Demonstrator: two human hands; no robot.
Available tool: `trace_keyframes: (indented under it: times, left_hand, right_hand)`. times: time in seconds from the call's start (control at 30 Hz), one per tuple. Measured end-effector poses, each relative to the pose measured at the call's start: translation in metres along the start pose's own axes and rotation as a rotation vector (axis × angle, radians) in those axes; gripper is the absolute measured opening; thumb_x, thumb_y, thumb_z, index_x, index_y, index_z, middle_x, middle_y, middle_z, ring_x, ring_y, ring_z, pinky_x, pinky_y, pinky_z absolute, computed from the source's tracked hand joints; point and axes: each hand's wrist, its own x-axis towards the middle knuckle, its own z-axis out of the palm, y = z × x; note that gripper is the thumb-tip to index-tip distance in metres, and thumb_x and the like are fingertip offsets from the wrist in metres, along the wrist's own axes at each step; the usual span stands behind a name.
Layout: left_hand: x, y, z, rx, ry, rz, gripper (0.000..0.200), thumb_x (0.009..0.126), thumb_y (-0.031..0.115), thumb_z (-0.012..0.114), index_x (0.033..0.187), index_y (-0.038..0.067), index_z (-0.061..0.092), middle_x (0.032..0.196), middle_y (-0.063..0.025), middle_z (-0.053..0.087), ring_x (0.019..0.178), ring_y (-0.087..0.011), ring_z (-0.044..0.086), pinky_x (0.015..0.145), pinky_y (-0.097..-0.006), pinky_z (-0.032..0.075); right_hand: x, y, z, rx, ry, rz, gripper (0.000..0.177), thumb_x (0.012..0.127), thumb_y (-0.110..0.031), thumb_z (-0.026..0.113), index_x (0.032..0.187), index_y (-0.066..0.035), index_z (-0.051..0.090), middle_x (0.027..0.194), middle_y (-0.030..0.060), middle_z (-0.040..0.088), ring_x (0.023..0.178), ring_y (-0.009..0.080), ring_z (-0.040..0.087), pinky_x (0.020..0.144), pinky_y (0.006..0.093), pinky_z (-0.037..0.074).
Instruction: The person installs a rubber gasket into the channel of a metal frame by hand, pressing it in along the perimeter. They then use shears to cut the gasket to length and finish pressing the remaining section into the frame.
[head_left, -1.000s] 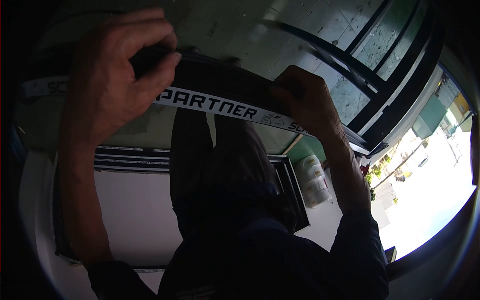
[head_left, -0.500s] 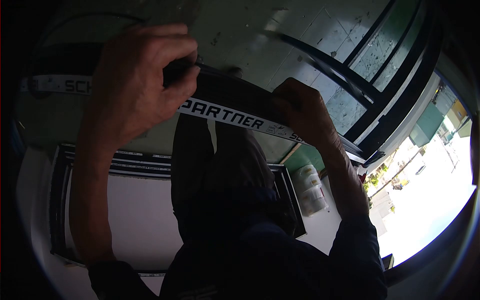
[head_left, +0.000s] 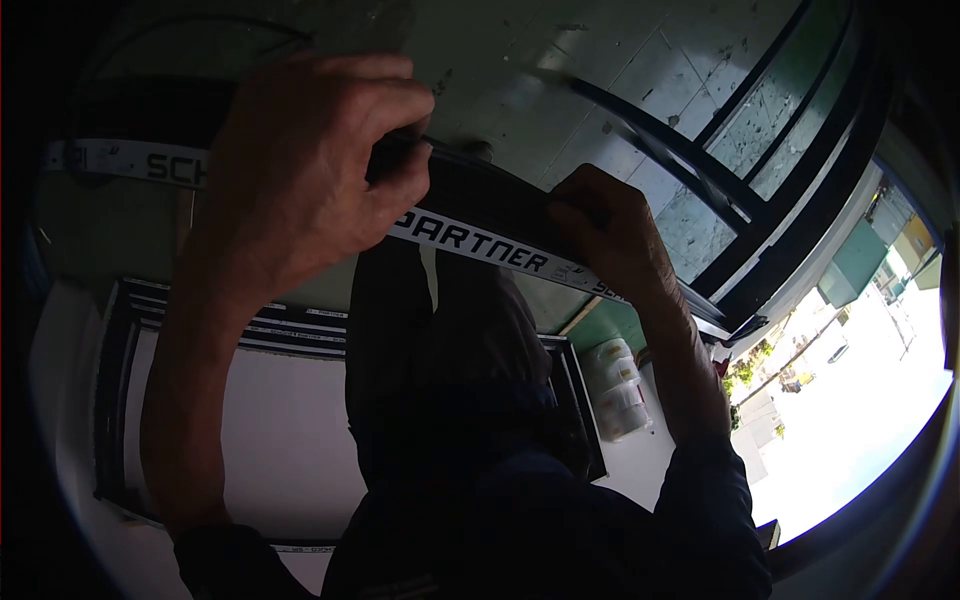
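Observation:
A long black profile bar (head_left: 480, 205) with a white printed strip reading "PARTNER" runs across the upper view, from far left to right. My left hand (head_left: 300, 170) is closed over its top edge near the middle left, fingers curled around it. My right hand (head_left: 610, 235) grips the same bar further right, knuckles up. My dark trousers and sleeves fill the lower middle.
Below lies a black frame (head_left: 570, 390) around a white panel (head_left: 270, 430), with printed strips along its far edge. White plastic containers (head_left: 622, 385) stand right of it. Dark window bars (head_left: 700, 150) cross the upper right, with a bright street beyond.
My left hand has slid rightward along the bar, covering more of the printed strip. My right hand stays in about the same place.

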Motion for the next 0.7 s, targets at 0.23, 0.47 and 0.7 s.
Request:
trace_keyframes:
  times: [0.23,0.47,0.7]
  left_hand:
    - [0.0,0.002,0.001,0.015,0.001,-0.021,0.015,0.078,0.005,0.077,0.08,-0.001,0.063,0.079,-0.0096,0.058,0.07,-0.0287,0.061,0.065,-0.0413,0.048]
    - [-0.001,0.001,0.0,0.033,-0.03,-0.062,0.015,0.078,0.006,0.077,0.081,0.0,0.064,0.081,-0.0089,0.06,0.071,-0.0277,0.061,0.068,-0.0415,0.049]
    - [-0.002,0.003,-0.001,0.059,0.003,-0.045,0.015,0.078,0.008,0.077,0.082,-0.001,0.065,0.082,-0.0091,0.061,0.071,-0.0284,0.062,0.07,-0.0414,0.051]
  right_hand:
    - [0.001,-0.005,0.0,-0.059,0.003,0.028,0.016,0.094,-0.013,0.07,0.101,0.002,0.068,0.09,0.0156,0.074,0.087,0.0193,0.073,0.079,0.0356,0.058]
    - [0.006,-0.014,0.0,-0.064,-0.051,0.053,0.017,0.093,-0.013,0.07,0.102,0.002,0.068,0.091,0.0157,0.074,0.089,0.0227,0.074,0.081,0.0367,0.058]
    - [0.006,-0.014,0.008,-0.022,0.006,-0.033,0.016,0.094,-0.012,0.068,0.101,0.002,0.067,0.093,0.0159,0.075,0.09,0.0235,0.074,0.081,0.0369,0.058]
